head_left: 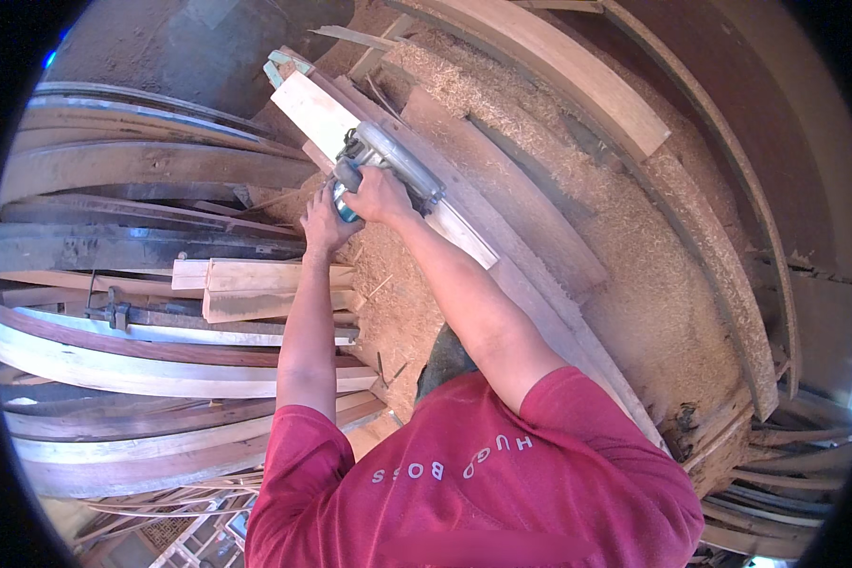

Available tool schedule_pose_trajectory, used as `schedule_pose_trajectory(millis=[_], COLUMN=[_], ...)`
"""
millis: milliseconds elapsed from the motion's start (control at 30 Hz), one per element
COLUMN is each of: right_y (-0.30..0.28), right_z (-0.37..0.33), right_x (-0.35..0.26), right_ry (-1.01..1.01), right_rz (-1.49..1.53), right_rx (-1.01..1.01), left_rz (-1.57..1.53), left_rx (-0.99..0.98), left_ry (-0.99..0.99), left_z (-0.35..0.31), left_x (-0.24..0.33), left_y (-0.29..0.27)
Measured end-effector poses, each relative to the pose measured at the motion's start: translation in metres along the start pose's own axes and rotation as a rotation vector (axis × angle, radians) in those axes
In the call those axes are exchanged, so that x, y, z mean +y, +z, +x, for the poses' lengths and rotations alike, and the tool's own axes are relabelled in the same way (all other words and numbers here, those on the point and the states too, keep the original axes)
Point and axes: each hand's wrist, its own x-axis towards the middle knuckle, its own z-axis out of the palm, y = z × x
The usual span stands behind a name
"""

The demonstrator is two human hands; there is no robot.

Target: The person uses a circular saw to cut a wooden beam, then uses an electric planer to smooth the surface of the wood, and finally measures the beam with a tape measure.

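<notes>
Both of my hands are on a power planer (395,161) with a silver-grey body and a teal part. It rests on a pale wooden board (314,111) that runs from the upper left toward the lower right. My right hand (381,196) is wrapped around the planer's dark handle. Just to its left, my left hand (323,222) grips the teal side, its fingers partly hidden. The board lies along a long reddish timber beam (540,303). A small light-green piece (275,72) sits at the board's far end.
Long planks (133,170) are stacked at my left, with short wood blocks (265,276) and a metal clamp (115,312) on them. Shavings (653,284) cover the floor and timbers at right. A thick curved-looking beam (577,71) stands beyond them.
</notes>
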Motion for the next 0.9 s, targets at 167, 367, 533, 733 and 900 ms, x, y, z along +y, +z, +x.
schedule_pose_trajectory(millis=[167, 367, 533, 733, 900], right_y=[0.005, 0.012, 0.019, 0.018, 0.016], right_z=[0.014, 0.024, 0.036, 0.045, 0.055], right_x=[0.001, 0.0, 0.005, -0.001, 0.0], right_ry=[-0.029, -0.057, -0.029, -0.063, -0.064], right_rz=[0.005, 0.005, -0.021, 0.003, 0.029], right_rx=[0.001, 0.075, 0.012, 0.04, 0.043], left_rz=[0.014, 0.008, -0.003, -0.011, -0.017], left_rx=[0.019, 0.015, -0.023, -0.014, -0.046], left_ry=[0.014, -0.004, -0.031, -0.037, -0.065], left_z=[0.013, 0.018, 0.026, 0.035, 0.045], left_x=[-0.003, -0.006, -0.007, -0.014, -0.009], left_y=[-0.003, -0.007, -0.01, -0.008, -0.01])
